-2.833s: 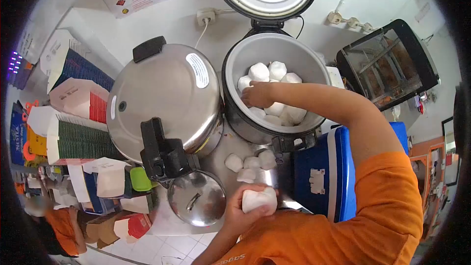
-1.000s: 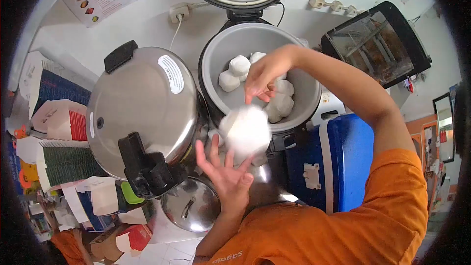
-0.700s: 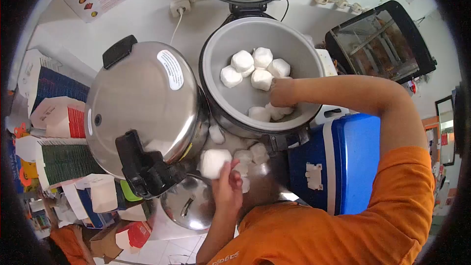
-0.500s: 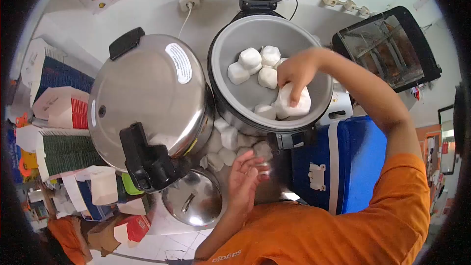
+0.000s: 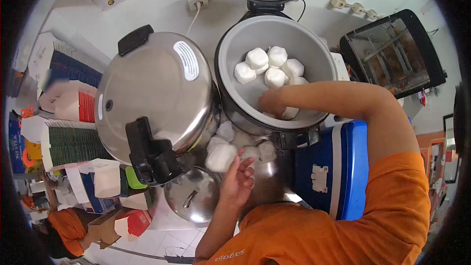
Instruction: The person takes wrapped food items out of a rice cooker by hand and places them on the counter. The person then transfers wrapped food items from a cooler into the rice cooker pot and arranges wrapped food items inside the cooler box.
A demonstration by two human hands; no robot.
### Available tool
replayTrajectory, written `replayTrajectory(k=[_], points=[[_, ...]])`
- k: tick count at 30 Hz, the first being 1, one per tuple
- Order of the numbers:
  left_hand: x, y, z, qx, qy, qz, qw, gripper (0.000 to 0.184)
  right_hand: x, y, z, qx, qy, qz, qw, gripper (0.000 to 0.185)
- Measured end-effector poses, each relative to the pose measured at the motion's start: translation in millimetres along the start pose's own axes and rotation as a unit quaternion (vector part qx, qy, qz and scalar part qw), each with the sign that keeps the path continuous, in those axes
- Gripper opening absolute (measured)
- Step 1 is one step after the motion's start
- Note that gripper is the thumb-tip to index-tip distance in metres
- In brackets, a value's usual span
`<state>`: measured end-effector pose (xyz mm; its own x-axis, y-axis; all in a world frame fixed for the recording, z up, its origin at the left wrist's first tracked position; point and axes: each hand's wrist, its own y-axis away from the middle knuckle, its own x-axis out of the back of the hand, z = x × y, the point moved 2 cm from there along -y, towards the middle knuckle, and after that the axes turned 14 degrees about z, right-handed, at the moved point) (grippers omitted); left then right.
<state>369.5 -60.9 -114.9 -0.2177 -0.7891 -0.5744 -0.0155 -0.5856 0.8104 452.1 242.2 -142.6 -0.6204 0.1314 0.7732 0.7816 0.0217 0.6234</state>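
Note:
My right hand (image 5: 273, 102) reaches down inside the open cooker pot (image 5: 257, 28). Its fingers point downward and are largely hidden behind the hand and wrist. Close by are white wrapped bundles (image 5: 290, 113). Several more rounded white bundles (image 5: 274, 77) lie grouped on the pot's bottom. In front of the cookers, my left hand (image 5: 238, 182) has its fingers curled, with a slightly blurred white wrapped bundle (image 5: 221, 157) at its fingertips. That bundle looks raised above the other bundles (image 5: 267, 151) on the metal surface.
A closed steel cooker (image 5: 152, 88) with black handles stands at left, near a round metal lid (image 5: 191, 196). At right are a blue cooler box (image 5: 355, 167) and a glass-fronted oven (image 5: 392, 51). Stacked boxes (image 5: 73, 142) line the left. Another person's orange sleeve (image 5: 66, 225) shows lower left.
My right hand has let go of its bundle inside the pot and moved left and lower. My left hand has shifted slightly left and down; a white bundle now appears raised at its fingertips.

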Motion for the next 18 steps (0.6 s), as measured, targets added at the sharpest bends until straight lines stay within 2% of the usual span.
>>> replayTrajectory(k=[1, 3, 5, 6, 7, 9, 10, 11, 12, 13, 14, 15, 16, 17, 18], points=[[-1.4, -4.6, -8.5, -0.007, -0.021, 0.005, 1.000, 0.033, 0.1, -2.5, 2.9, -0.038, 0.000, -0.042, 0.998, 0.058], [1.1, -8.6, -21.3, -0.024, -0.059, 0.017, 0.998, 0.038, 31.0, 20.4, 5.7, -0.104, -0.030, -0.024, 0.994, 0.057], [3.8, -1.9, -15.9, -0.119, -0.124, -0.031, 0.985, 0.053, 81.3, 45.9, 26.4, -0.091, -0.114, -0.017, 0.989, 0.066], [3.9, 4.3, -13.8, -0.166, -0.155, -0.050, 0.972, 0.061, 103.3, 65.0, 32.5, -0.076, -0.164, 0.059, 0.982, 0.072], [-7.8, 14.4, -9.0, -0.219, -0.124, -0.090, 0.964, 0.071, 124.3, 76.1, 31.0, -0.065, -0.260, 0.024, 0.963, 0.080], [-47.0, 41.3, 4.8, -0.315, -0.072, -0.171, 0.931, 0.092, 134.3, 75.2, 30.1, -0.032, -0.470, 0.021, 0.882, 0.084], [-58.6, 51.0, 7.6, -0.301, -0.029, -0.224, 0.926, 0.098, 140.3, 74.6, 27.4, -0.015, -0.568, 0.022, 0.823, 0.087], [-68.6, 59.9, 12.1, -0.294, 0.014, -0.274, 0.916, 0.105, 157.2, 73.4, 25.2, -0.095, -0.562, 0.054, 0.820, 0.092], [-72.5, 65.1, 19.0, -0.296, 0.058, -0.323, 0.897, 0.113, 140.8, 46.0, 46.4, -0.213, -0.472, 0.190, 0.834, 0.084], [-64.6, 66.7, 21.3, -0.306, 0.017, -0.305, 0.902, 0.111, 121.6, 19.5, 72.0, -0.245, -0.254, 0.313, 0.882, 0.078], [-61.4, 73.6, 25.1, -0.314, -0.018, -0.161, 0.935, 0.100, 93.9, -1.1, 94.6, -0.279, -0.098, 0.311, 0.903, 0.077], [-41.9, 63.7, 24.8, -0.309, 0.013, -0.135, 0.941, 0.088, 102.8, -3.7, 78.7, -0.313, 0.048, 0.192, 0.929, 0.085], [-23.9, 50.5, 26.4, -0.300, 0.045, -0.111, 0.946, 0.076, 73.5, -21.4, 98.0, -0.298, 0.054, 0.170, 0.938, 0.086], [-21.5, 44.6, 26.6, -0.267, 0.053, -0.030, 0.962, 0.065, 63.4, -25.5, 96.0, -0.289, 0.112, 0.186, 0.932, 0.088], [-20.7, 36.7, 23.9, -0.224, 0.063, 0.048, 0.971, 0.054, 61.1, -30.5, 92.5, -0.333, 0.116, 0.199, 0.915, 0.080]])
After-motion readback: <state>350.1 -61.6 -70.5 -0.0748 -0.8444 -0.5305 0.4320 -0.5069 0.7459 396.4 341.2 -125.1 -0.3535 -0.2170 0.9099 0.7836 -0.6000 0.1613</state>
